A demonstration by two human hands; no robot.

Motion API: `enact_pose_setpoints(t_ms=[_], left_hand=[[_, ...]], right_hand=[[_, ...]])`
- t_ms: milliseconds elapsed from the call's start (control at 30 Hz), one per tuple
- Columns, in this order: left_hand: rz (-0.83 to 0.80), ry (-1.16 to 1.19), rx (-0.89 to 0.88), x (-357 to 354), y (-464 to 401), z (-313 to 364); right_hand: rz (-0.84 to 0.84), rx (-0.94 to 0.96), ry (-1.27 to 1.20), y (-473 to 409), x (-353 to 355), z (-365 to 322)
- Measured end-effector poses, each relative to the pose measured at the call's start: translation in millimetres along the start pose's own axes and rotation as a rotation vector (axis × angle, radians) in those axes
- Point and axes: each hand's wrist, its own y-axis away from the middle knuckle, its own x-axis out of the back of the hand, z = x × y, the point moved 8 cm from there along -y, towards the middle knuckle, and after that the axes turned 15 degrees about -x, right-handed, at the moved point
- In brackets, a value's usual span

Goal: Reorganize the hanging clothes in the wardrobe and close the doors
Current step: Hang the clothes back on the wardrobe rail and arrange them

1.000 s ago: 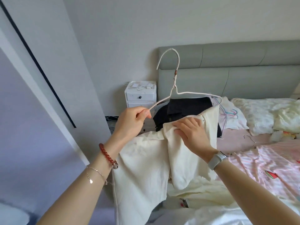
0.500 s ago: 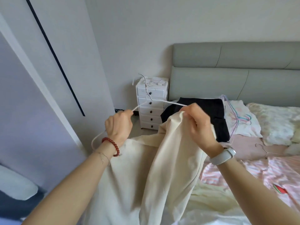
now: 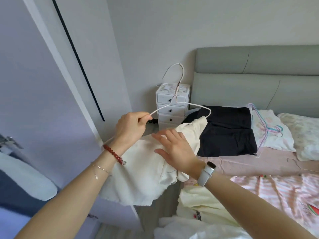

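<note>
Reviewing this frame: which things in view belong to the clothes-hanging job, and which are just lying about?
In the job:
white wire hanger, pinched by the left hand
cream garment draped on it, under the flat right hand

Lying about:
folded black garment
pastel hangers
white drawer unit
pillow

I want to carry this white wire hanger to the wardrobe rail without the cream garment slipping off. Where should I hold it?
Judging by its pose, grip the twisted neck just under the hook, coming from above. It stands upright and bare, centred over the cream garment, whereas the left hand pinches one arm's end.
</note>
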Motion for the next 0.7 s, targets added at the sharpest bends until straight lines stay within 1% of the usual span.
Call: enact_pose_setpoints(t_ms=[67,133,233,300,433,567,700], left_hand=[[-0.03,0.076,0.009,15.3,8.8,-0.1],[-0.04,0.163,0.013,36.6,19.4,-1.7],[-0.015,0.286,0.044,72.0,43.2,-10.6],[0.016,0.298,0.086,93.1,64.6,-25.2],[0.098,0.244,0.243,128.9,121.7,-75.6],[0.069,0.109,0.401,145.3,184.6,-133.6],[0.069,-0.049,0.465,179.3,238.9,-173.8]], right_hand=[[0.0,0.007,-0.032,-7.1,-15.6,-25.6],[0.038,0.018,-0.094,-9.9,-22.7,-48.2],[0.149,0.13,-0.204,-4.6,-23.7,-82.9],[0.177,0.195,-0.302,3.3,-24.1,-105.7],[0.083,0.261,-0.443,21.5,-37.0,-157.7],[-0.088,0.352,-0.522,38.8,-55.9,-216.9],[-0.228,0.42,-0.596,50.4,-62.9,-272.5]])
